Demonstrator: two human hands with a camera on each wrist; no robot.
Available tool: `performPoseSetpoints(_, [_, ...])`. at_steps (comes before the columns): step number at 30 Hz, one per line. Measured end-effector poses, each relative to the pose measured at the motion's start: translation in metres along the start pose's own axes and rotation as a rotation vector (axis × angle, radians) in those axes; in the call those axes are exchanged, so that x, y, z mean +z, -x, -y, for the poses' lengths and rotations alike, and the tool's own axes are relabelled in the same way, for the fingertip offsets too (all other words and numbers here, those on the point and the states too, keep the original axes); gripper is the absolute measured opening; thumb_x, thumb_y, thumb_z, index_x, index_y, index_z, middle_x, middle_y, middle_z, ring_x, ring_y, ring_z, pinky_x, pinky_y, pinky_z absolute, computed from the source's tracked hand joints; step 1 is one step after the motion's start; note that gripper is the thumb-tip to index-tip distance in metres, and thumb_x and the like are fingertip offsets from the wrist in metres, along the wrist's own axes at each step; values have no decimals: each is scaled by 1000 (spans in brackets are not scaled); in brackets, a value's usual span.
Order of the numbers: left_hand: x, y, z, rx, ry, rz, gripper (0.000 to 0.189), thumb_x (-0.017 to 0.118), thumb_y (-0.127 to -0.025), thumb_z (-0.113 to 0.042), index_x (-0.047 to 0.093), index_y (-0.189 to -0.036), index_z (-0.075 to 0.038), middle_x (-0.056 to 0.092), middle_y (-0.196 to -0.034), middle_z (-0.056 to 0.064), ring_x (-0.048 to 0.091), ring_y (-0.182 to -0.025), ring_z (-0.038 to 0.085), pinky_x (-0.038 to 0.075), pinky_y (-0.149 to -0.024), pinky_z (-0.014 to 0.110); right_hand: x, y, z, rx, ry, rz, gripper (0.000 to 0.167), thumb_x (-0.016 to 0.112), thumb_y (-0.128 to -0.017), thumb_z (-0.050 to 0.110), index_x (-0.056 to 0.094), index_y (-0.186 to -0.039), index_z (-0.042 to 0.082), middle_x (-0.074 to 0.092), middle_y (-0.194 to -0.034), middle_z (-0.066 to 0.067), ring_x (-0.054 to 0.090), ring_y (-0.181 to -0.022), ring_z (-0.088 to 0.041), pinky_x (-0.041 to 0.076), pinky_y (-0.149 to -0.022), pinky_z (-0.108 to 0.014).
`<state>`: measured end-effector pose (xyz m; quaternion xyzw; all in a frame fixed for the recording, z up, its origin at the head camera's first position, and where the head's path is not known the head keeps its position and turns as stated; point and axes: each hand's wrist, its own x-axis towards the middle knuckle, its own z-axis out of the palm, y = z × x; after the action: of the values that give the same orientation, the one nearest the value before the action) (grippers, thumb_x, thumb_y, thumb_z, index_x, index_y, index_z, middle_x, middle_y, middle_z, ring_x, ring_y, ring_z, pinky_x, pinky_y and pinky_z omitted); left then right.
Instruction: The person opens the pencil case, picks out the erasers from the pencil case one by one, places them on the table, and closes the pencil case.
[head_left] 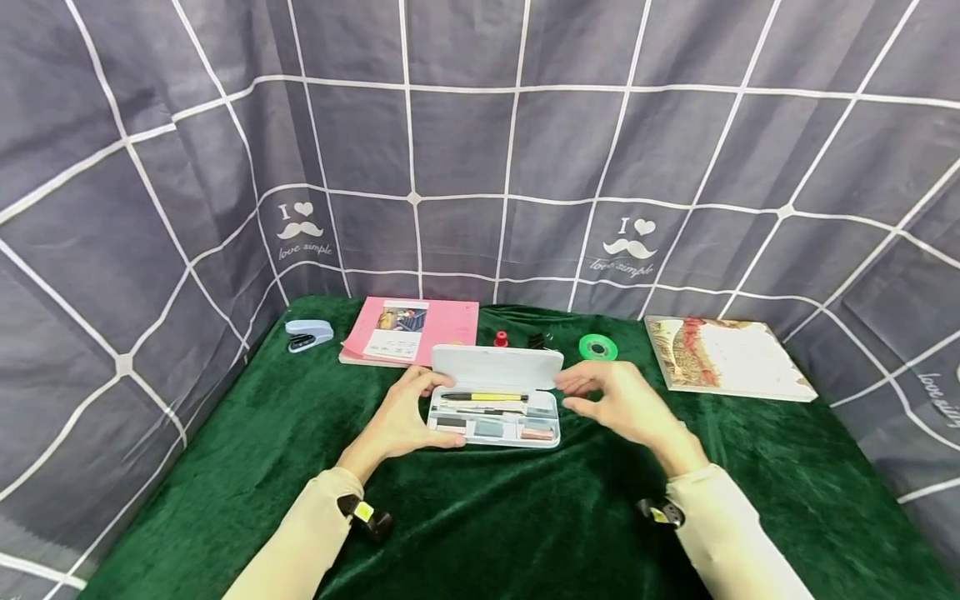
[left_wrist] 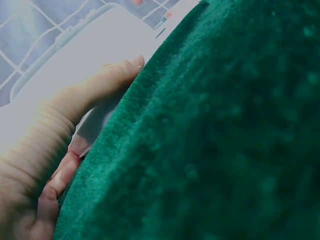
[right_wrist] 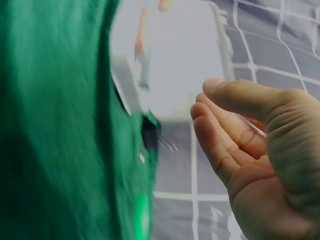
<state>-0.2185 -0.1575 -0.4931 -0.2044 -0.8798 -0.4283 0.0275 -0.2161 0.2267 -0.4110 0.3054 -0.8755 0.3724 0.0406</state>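
A white pencil case [head_left: 495, 444] stands with its lid [head_left: 497, 367] raised at the middle of the table. Inside lie a yellow-and-black pen [head_left: 486, 397], other slim items and small blocks in the front compartments. My left hand [head_left: 401, 417] grips the case's left end, thumb at the front edge and fingers toward the back; the left wrist view shows this thumb [left_wrist: 107, 82] against the case. Just off the lid's right edge is my right hand [head_left: 618, 400], its fingers loosely bent. In the right wrist view that hand [right_wrist: 260, 155] holds nothing.
Behind the case are a pink book [head_left: 454, 321], a small red object [head_left: 501, 338], black clips [head_left: 537, 341] and a green tape roll [head_left: 598, 347]. A light-blue stapler [head_left: 309, 333] sits at the left back, and a patterned book [head_left: 731, 358] at the right on the green cloth [head_left: 247, 467].
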Motion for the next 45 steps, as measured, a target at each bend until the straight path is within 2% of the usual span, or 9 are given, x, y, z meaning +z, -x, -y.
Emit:
performPoseSetpoints(5, [4,-1,1,-1,7,2,86,110,-64,-48,72,-137,-25,58,-134,-1,57,-118,22,51,-108,50,28,-14,-3,-21,40,108,22,85,-95,-3,84,-115,6,83,-105,-4,77,-92,-14,64,-85,-40])
performPoseSetpoints(10, [4,-2,1,-2,7,2,87,111,-64,-48,71,-137,-25,58,-133,-2,57,-119,22,51,-108,50,37,-20,-3,-38,78,173,24,86,-90,-8,86,-107,9,81,-97,1,74,-88,-8,63,-81,-34])
performPoseSetpoints(15, [1,-1,2,-1,4,-4,87,110,-63,-51,72,-137,-26,58,-133,-2,57,-118,21,52,-107,50,33,-21,-2,-60,80,143,24,86,-91,-7,86,-108,9,81,-98,3,74,-88,-8,63,-81,-37])
performPoseSetpoints(20, [1,-1,1,7,7,-7,87,110,-63,-51,72,-137,-25,59,-134,-2,57,-119,22,51,-108,50,15,-8,4,-103,80,31,27,88,-91,-6,86,-109,14,80,-100,7,72,-88,-9,63,-81,-42])
performPoseSetpoints(26, [1,-2,2,6,9,-13,87,110,-63,-53,73,-137,-25,59,-135,-2,56,-119,22,50,-108,51,-24,19,8,-150,169,-105,35,88,-88,-8,86,-108,21,79,-102,14,71,-90,-6,56,-81,-22])
performPoseSetpoints(28, [1,-2,3,4,9,-9,87,109,-64,-55,72,-138,-26,58,-135,-3,56,-120,22,50,-108,51,-38,32,7,-141,194,-132,39,88,-86,-9,85,-108,23,79,-102,14,70,-90,-6,53,-82,-16])
performPoseSetpoints(33, [2,-1,5,5,5,-17,86,109,-64,-55,72,-137,-26,58,-135,-4,57,-120,21,51,-109,51,-62,70,-2,-89,216,-173,44,91,-83,-11,84,-106,26,78,-102,13,68,-90,-5,49,-85,-12])
performPoseSetpoints(40, [2,-1,4,12,8,-16,87,109,-64,-56,72,-137,-26,59,-134,-2,58,-120,23,51,-108,52,-65,119,-28,-10,282,-205,52,95,-76,-11,81,-102,31,76,-97,16,66,-84,-3,48,-77,-13])
performPoseSetpoints(45, [1,-1,3,6,7,-16,88,110,-63,-53,72,-137,-25,58,-132,-2,58,-119,23,52,-109,51,-53,138,-43,27,276,-166,50,95,-75,-13,79,-100,27,74,-96,15,65,-82,-1,51,-74,-17])
